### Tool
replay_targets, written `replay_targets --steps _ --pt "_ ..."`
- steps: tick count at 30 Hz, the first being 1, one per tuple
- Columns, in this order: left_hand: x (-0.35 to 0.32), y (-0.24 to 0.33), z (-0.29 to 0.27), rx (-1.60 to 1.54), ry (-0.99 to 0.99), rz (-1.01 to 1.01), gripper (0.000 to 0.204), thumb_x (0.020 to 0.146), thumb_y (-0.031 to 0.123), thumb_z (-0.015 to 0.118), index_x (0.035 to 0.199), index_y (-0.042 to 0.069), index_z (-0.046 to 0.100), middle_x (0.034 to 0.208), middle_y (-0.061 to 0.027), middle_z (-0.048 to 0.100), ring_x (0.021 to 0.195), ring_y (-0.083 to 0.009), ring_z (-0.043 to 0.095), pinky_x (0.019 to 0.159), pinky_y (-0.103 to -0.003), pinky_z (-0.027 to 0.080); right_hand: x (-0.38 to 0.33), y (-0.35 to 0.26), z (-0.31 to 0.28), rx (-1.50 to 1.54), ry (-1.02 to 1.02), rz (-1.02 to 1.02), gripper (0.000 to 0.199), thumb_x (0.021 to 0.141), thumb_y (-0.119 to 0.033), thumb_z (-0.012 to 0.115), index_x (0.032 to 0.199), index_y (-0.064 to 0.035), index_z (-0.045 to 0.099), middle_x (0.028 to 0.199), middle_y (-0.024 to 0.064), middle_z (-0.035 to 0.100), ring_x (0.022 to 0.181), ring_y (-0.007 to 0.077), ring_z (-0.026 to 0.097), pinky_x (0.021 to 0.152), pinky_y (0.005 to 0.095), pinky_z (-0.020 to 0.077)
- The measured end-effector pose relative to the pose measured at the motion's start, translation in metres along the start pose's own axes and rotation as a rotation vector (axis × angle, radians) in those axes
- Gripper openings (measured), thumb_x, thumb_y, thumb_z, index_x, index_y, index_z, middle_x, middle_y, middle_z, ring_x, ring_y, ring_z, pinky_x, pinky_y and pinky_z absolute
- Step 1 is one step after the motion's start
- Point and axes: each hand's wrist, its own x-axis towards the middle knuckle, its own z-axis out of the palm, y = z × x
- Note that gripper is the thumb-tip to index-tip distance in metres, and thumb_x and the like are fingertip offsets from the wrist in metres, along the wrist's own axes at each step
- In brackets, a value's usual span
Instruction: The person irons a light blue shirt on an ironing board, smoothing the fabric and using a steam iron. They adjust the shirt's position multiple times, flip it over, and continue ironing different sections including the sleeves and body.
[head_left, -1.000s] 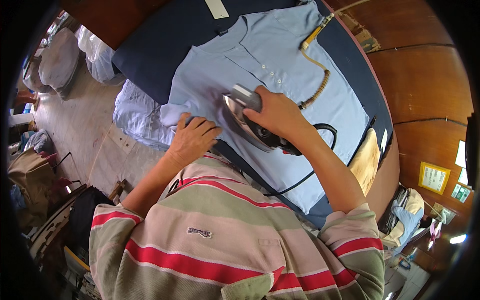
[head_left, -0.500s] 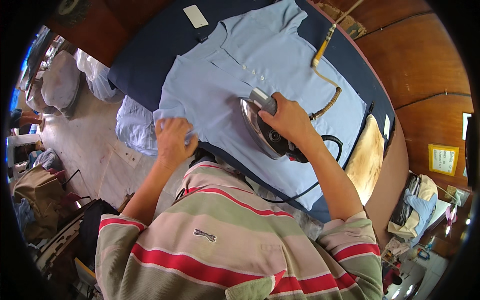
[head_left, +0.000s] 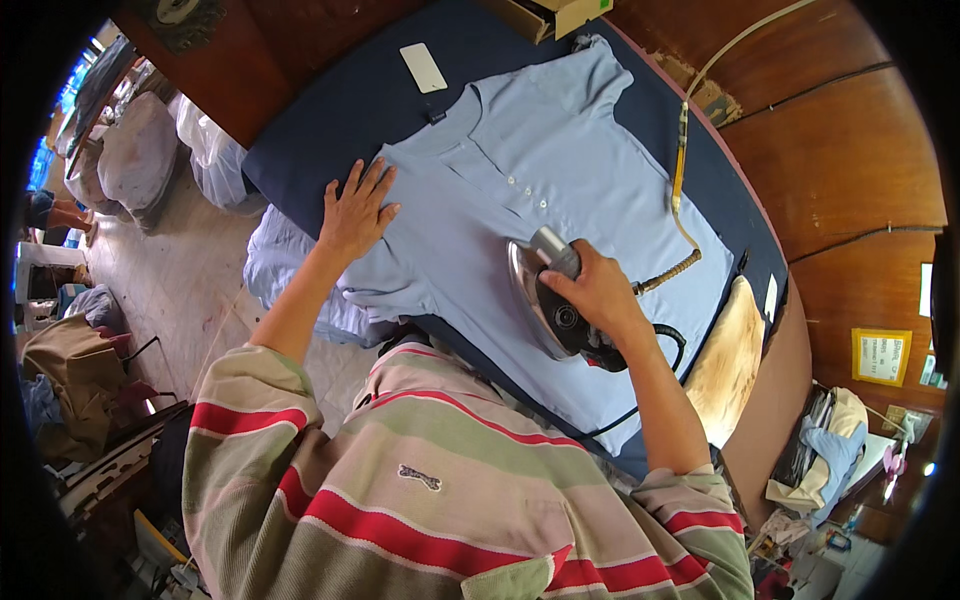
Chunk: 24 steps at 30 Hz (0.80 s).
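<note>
Shirt point(head_left: 468, 222) bears a dark label point(head_left: 437, 117), seemingly illegible.

Glossy brown wall point(head_left: 855, 170) at right, pale floor point(head_left: 175, 275) at left, small bright light point(head_left: 930, 468) at lower right.

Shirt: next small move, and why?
I'd have the left hand smooth the nearer sleeve of the shirt flat before any ironing there. The sleeve looks rumpled at its hem, and the left hand is open right by it, at the shoulder. The right hand is busy gripping the iron by its handle, at the shirt's front.
</note>
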Motion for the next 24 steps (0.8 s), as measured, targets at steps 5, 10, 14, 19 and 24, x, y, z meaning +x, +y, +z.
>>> replay_targets --steps 5,10,14,19,24 --pt "-0.016 -0.008 0.013 -0.343 0.348 -0.279 0.04 0.092 0.036 0.046 0.128 0.018 0.047 0.143 -0.0039 0.037 0.134 -0.0259 0.03 0.102 -0.057 0.023 0.024 -0.05 0.006 -0.068 -0.001 -0.174 0.057 0.077 -0.054 0.062 0.097 0.0 0.06 0.08 0.0232 0.065 0.079 0.0396 0.064 0.072 0.0431 0.05" --pt "-0.026 0.001 0.014 -0.253 0.335 -0.549 0.022 0.09 0.032 0.053 0.103 0.014 0.056 0.137 -0.0039 0.044 0.132 -0.0253 0.034 0.101 -0.056 0.024 0.078 -0.113 0.035 -0.178 0.096 -0.362 0.059 0.08 -0.057 0.056 0.095 -0.0001 0.061 0.079 0.023 0.065 0.078 0.0397 0.064 0.071 0.0445 0.0515" --pt "-0.024 -0.004 0.012 -0.267 0.304 -0.515 0.018 0.089 0.03 0.056 0.093 0.013 0.057 0.137 -0.0036 0.044 0.133 -0.0256 0.033 0.101 -0.057 0.024 0.119 -0.138 0.045 -0.213 0.101 -0.4 0.053 0.082 -0.051 0.055 0.095 -0.0001 0.062 0.08 0.024 0.065 0.078 0.0397 0.064 0.071 0.0457 0.0519" --pt "-0.027 -0.008 0.007 -0.45 0.331 -0.562 0.018 0.087 0.027 0.059 0.085 0.009 0.059 0.137 -0.0041 0.044 0.133 -0.0266 0.032 0.098 -0.06 0.028 0.088 -0.133 0.041 -0.269 0.04 -0.386 0.05 0.081 -0.048 0.056 0.093 0.0002 0.061 0.081 0.0224 0.066 0.08 0.0374 0.065 0.072 0.0452 0.0521" --pt "-0.028 -0.014 0.022 -0.607 0.513 -0.475 0.019 0.086 0.023 0.061 0.082 0.005 0.059 0.134 -0.0083 0.047 0.132 -0.0296 0.034 0.1 -0.054 0.031 0.084 -0.132 0.042 -0.261 0.007 -0.389 0.049 0.079 -0.047 0.057 0.096 -0.0014 0.061 0.081 0.023 0.065 0.079 0.0388 0.065 0.071 0.046 0.0519"
